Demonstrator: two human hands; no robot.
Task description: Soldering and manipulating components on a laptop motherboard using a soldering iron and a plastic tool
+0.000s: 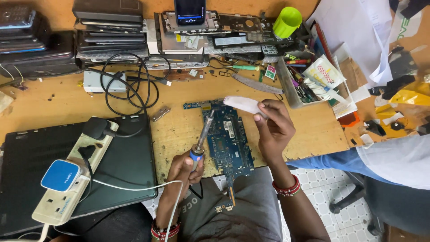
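A blue laptop circuit board (228,139) lies at the front edge of the wooden bench (179,130), its lower end hanging over my lap. My left hand (183,172) grips a soldering iron (202,139) by its blue collar, and the metal tip reaches the board's upper left part. My right hand (274,127) holds a flat white tool (244,104) above the board's top right corner. Both wrists wear red bead bracelets.
A black laptop (130,157) at left carries a white power strip (74,179) with plugs and a blue-white charger. Coiled black cables (130,85), stacked laptops and parts line the back. A tool tray (304,89), green cup (286,21) and papers sit right. Another person's sleeve (394,159) is at right.
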